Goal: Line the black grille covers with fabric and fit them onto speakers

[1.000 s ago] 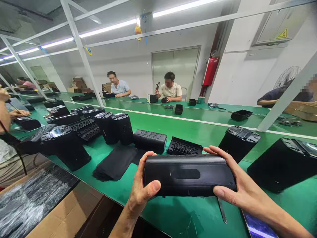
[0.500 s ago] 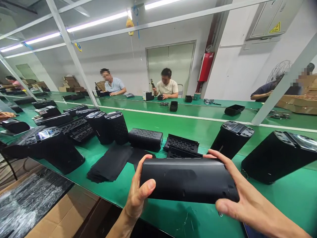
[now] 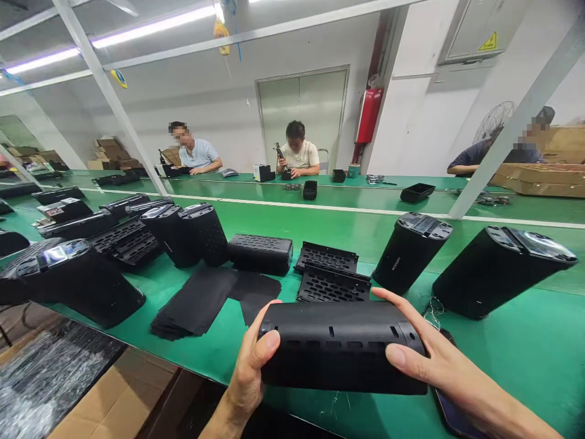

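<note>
I hold a long black plastic speaker housing [image 3: 340, 347] sideways above the near edge of the green bench [image 3: 503, 347]. My left hand [image 3: 251, 372] grips its left end, thumb on the front face. My right hand [image 3: 427, 360] wraps its right end, fingers over the top and thumb on the front. The side with a row of small slots faces me. Just behind it lie two black perforated grille panels [image 3: 331, 277].
Upright black speaker bodies [image 3: 411, 250] [image 3: 496, 271] stand at right, more housings [image 3: 187, 235] at left, with flat black sheets [image 3: 205, 299] between. A phone [image 3: 457, 414] lies under my right wrist. A cardboard box [image 3: 91, 390] sits lower left. People work at the far bench.
I have turned the housing in my hands: the smooth face with an oval recess gave way to a slotted side. It sits slightly lower in view. The camera tilted down.
</note>
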A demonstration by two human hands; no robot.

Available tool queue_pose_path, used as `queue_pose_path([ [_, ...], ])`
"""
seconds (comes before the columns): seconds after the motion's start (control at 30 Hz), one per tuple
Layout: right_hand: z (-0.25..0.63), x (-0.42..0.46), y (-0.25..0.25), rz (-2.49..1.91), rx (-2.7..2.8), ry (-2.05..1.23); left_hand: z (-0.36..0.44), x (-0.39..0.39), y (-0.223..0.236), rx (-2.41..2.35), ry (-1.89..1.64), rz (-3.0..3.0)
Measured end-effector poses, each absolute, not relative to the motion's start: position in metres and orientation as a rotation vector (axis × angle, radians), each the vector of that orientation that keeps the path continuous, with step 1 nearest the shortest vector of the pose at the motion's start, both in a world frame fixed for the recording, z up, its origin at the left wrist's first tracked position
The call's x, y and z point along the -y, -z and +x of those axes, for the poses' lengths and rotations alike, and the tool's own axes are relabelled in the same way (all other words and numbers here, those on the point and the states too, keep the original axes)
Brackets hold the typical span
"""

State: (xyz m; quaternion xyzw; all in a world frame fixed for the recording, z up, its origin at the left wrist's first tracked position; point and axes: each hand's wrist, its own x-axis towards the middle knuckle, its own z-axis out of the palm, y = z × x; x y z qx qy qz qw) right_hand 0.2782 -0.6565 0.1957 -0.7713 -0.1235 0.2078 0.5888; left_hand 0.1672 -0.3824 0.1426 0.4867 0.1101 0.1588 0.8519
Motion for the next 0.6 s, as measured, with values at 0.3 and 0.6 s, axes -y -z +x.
queue_pose_path([
  [0.3,0.289,0.658,-0.184,-1.645,0.116,-0.734,0.165,0.384,-0.147,-0.362,-0.18,1.086],
  [0.6,0.278,0.656,-0.192,-1.606,0.316,-0.669,0.162,0.373,-0.149,-0.236,-0.268,1.115],
])
